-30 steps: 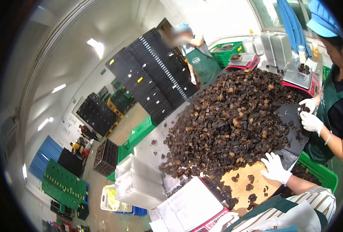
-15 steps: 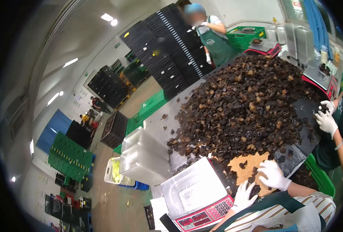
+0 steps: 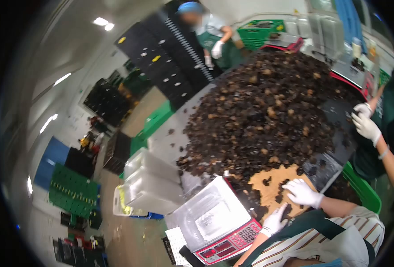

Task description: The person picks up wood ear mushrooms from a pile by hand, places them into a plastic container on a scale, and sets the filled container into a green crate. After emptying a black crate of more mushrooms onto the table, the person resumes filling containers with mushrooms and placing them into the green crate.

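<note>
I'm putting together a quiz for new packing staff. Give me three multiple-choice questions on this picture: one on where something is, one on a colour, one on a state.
1. Where is the scale with the red keypad?
A. on a shelf
B. just beside the left hand
C. on a chair

2. What colour are the gloves on the person's hands?
A. blue
B. black
C. white

3. How is the right hand?
A. resting on the wooden board, fingers spread
B. raised, gripping a knife
C. tucked in a pocket

Answers:
1 B: the scale's keypad end sits right next to the left hand.
2 C: both gloves show white.
3 A: the right hand lies on the board with its fingers apart.
</note>
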